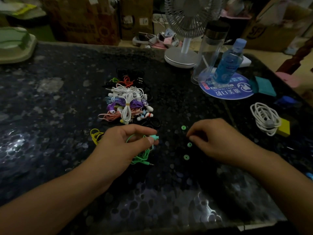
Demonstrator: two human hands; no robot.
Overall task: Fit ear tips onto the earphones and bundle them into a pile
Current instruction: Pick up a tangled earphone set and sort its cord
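My left hand (126,144) pinches a mint-green earbud (154,137) between thumb and forefinger, its green cable (141,156) bunched under the palm with the jack poking out. My right hand (218,141) hovers low over the dark table, fingertips curled together near three loose green ear tips (183,127) (189,144) (186,157); whether it holds one I cannot tell. Behind the left hand lies a pile of bundled earphones (127,100) in white, purple, pink, orange and black.
A yellow earphone cable (95,135) lies left of my left hand. A coiled white cable (265,118) on a yellow block sits at right. Behind stand a desk fan (184,55), a clear tumbler (210,48) and a blue bottle (227,62) on a round blue mat (227,93).
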